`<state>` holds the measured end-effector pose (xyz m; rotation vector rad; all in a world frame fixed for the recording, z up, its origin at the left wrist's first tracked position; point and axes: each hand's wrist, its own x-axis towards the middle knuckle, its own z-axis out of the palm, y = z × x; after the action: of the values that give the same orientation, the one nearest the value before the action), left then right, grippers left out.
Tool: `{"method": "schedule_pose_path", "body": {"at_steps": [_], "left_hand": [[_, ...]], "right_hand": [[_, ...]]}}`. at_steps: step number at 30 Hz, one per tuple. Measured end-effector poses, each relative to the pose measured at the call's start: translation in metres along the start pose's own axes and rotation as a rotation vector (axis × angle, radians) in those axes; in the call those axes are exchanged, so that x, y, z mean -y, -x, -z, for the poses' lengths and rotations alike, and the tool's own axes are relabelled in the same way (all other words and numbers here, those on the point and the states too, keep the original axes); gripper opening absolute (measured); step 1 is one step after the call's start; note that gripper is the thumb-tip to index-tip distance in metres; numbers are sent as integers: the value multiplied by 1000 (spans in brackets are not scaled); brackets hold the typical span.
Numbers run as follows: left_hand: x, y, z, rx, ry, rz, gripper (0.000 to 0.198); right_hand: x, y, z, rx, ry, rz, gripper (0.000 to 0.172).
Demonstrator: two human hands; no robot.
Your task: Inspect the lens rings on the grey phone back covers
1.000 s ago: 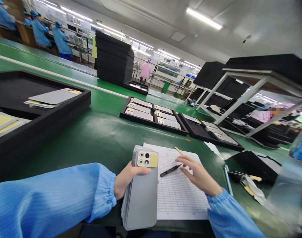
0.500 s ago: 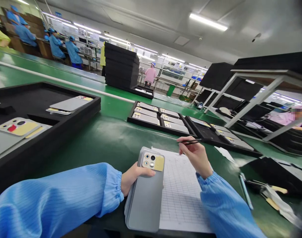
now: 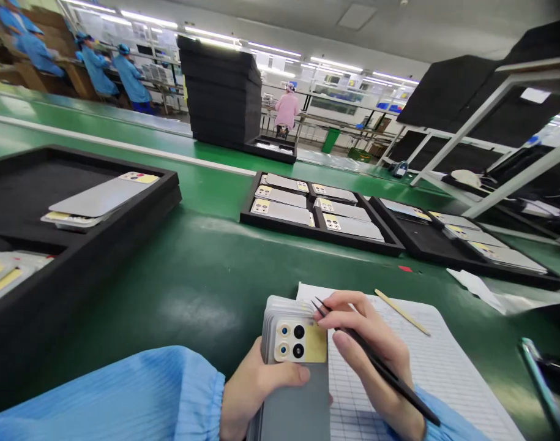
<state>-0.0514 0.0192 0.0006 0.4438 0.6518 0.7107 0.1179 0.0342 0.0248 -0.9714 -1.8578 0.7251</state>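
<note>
My left hand (image 3: 265, 383) is wrapped round a stack of grey phone back covers (image 3: 295, 407), its thumb lying across the top one. That cover shows a camera plate with several lenses and a yellow film (image 3: 315, 343) beside them. My right hand (image 3: 371, 340) holds black tweezers (image 3: 385, 370) at the top right corner of the stack. Their tips stand slightly apart; whether they touch the film is unclear. Beneath the right hand lies a printed grid sheet (image 3: 449, 367).
Black foam trays (image 3: 169, 202) with phone covers stand at left, and more trays (image 3: 323, 242) lie ahead. A wooden stick (image 3: 401, 312) rests on the sheet. White paper scraps (image 3: 477, 289) and a teal pen-like thing (image 3: 539, 380) are at right. A tall black tray stack (image 3: 220, 92) stands behind.
My right hand has come down and left, bringing the tweezers to the top of the cover stack. A red reflector on the camera plate is not seen; the wooden stick has come into view.
</note>
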Motion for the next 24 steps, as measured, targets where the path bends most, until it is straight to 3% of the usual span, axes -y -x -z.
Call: {"method": "schedule_pose_path", "body": {"at_steps": [6, 12, 16, 24], "left_hand": [[-2, 4, -4, -4, -21, -9, 53], [8, 7, -4, 21, 26, -33, 47], [15, 8, -6, 47, 42, -70, 46], [6, 11, -9, 90, 36, -155, 32]], "right_hand": [[6, 7, -5, -3, -50, 44, 36], [7, 10, -12, -137, -258, 62, 19], [8, 16, -16, -245, -227, 91, 20], [9, 22, -20, -170, -120, 170, 28]]}}
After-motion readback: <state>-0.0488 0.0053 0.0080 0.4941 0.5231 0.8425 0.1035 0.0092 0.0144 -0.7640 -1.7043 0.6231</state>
